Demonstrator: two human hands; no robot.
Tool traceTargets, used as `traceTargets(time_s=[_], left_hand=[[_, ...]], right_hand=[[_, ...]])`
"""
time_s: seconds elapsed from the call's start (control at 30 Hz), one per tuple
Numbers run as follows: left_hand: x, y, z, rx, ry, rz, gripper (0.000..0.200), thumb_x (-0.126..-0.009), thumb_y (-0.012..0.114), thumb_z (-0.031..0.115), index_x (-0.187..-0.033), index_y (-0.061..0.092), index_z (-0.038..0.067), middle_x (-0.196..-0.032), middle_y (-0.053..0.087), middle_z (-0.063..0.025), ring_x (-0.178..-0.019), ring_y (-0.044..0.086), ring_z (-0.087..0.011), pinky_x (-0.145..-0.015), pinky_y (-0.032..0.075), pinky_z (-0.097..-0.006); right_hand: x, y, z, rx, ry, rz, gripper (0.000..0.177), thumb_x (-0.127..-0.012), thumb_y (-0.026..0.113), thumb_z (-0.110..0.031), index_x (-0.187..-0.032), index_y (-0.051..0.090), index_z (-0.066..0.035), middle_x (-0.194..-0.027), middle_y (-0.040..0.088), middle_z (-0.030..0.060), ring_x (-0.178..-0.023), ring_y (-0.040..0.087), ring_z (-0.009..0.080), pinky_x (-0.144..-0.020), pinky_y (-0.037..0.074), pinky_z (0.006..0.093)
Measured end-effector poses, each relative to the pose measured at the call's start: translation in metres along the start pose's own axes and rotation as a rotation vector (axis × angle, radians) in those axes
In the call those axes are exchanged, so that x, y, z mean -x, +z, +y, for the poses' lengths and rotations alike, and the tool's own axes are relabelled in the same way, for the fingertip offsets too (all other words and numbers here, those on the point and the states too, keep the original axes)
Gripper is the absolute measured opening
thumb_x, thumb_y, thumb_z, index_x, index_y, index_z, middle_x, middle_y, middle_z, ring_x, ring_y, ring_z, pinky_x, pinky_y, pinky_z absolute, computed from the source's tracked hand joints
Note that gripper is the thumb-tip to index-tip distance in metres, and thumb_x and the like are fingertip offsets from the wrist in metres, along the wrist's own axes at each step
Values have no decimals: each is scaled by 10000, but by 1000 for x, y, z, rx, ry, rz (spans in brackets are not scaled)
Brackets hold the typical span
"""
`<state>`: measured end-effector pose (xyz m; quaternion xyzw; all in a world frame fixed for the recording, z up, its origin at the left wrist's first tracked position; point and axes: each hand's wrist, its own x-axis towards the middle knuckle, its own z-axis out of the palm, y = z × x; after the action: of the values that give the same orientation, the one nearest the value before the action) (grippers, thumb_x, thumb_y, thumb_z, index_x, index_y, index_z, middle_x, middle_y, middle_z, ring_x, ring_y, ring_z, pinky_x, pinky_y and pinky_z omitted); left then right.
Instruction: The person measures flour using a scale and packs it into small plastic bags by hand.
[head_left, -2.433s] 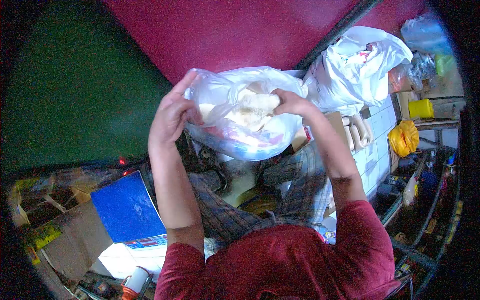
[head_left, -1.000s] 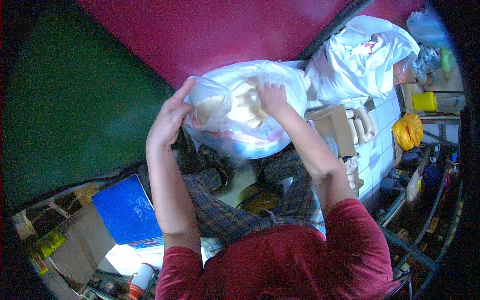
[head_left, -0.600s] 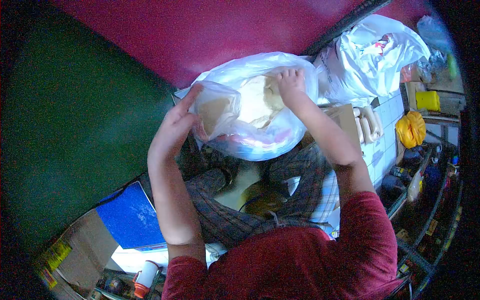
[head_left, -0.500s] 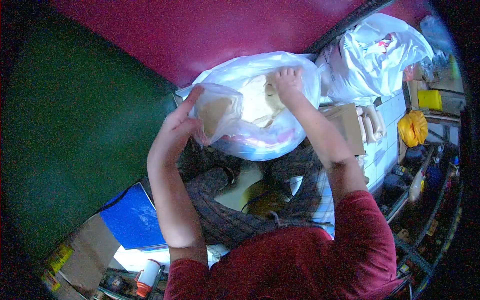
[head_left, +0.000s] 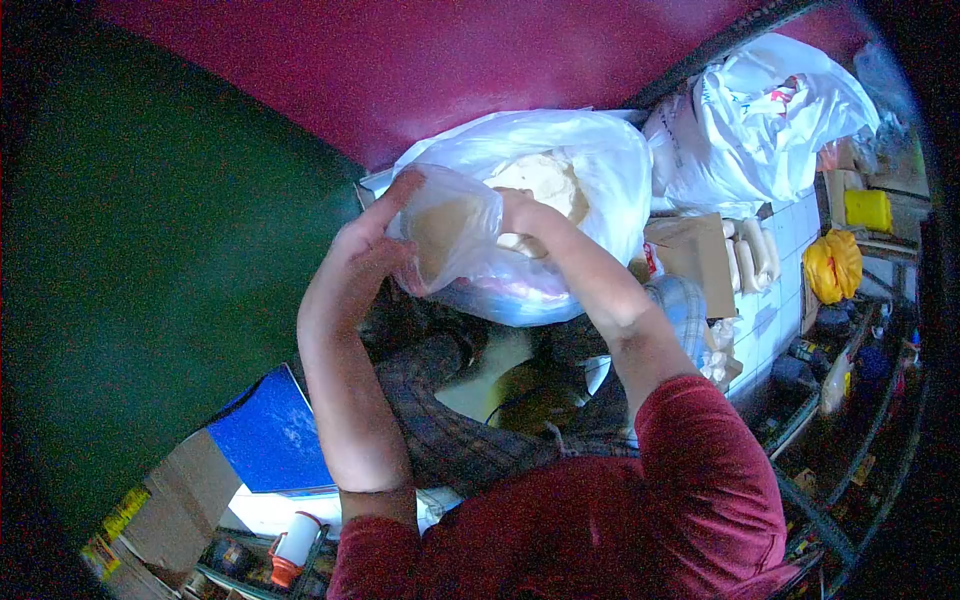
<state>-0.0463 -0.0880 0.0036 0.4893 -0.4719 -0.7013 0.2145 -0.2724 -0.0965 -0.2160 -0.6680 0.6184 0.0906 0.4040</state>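
A large white plastic bag (head_left: pixel 615 165) stands open in front of me, holding pale, flour-like powder (head_left: pixel 550 178). At its left side my left hand (head_left: pixel 385 230) grips a small clear plastic bag (head_left: pixel 462 215) by its left edge, thumb and fingers closed on it. Tan-looking contents show through the small bag's film. My right hand (head_left: pixel 520 212) is inside the large bag, over the powder and against the small bag's right edge. Its fingers are mostly hidden there, so what they hold, if anything, does not show.
Another stuffed white bag (head_left: pixel 745 130) stands at the upper right. Beside my right arm are a cardboard box (head_left: pixel 705 260) and several pale filled packs (head_left: pixel 752 255). Shelving (head_left: pixel 850 450) runs along the right. A blue panel (head_left: pixel 270 435) and a white-and-orange jug (head_left: pixel 294 548) are at lower left.
My right hand has moved left from the powder's right side to the small bag. My left hand still holds the small bag in nearly the same place.
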Motion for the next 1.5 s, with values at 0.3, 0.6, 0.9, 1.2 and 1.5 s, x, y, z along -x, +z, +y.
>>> traceTargets(time_s=[0.3, 0.6, 0.9, 1.2, 1.5], left_hand=[[12, 6, -1, 126, 291, -60, 680, -685, 493, 65, -1337, 332, -45, -977, 603, -143, -570, 569, -161, -583, 475, -270], [-4, 12, -20, 29, 179, -130, 705, -706, 490, 115, -1359, 276, -44, -1098, 571, -155, -664, 590, -136, -618, 484, -250], [-14, 14, -35, 22, 239, -117, 719, -740, 475, 95, -1388, 188, -31, -891, 613, -119, -616, 612, -129, -505, 478, -215], [-9, 0, -42, -38, 178, -38, 684, -746, 459, 74, -1386, 230, -5, -1074, 562, -99, -743, 598, -144, -592, 472, -244], [0, 5, -26, -147, 116, -31, 634, -722, 453, 47, -1343, 343, -18, -1351, 406, -148, -1208, 409, -207, -1000, 306, -300]], right_hand=[[103, -67, 44, -110, -30, 236, 690, -601, 711, -276, -1219, 477, -76, -1095, 576, 171, -1057, 529, 308, -903, 385, 433], [201, -163, 16, -159, -91, 315, 595, -609, 687, -144, -1159, 492, -28, -1008, 601, 161, -939, 580, 275, -829, 442, 328], [182, -123, -143, 1098, -265, 668, 228, -797, 529, -228, -997, 599, -145, -995, 573, 52, -1001, 516, 218, -904, 306, 413], [202, -141, -154, 1096, -353, 839, 249, -793, 523, -229, -1003, 618, -134, -986, 597, 55, -994, 535, 220, -910, 311, 452], [155, -109, -26, 971, 179, 390, 259, -834, 478, -170, -1078, 563, -141, -1034, 561, 60, -1044, 498, 220, -919, 276, 462]])
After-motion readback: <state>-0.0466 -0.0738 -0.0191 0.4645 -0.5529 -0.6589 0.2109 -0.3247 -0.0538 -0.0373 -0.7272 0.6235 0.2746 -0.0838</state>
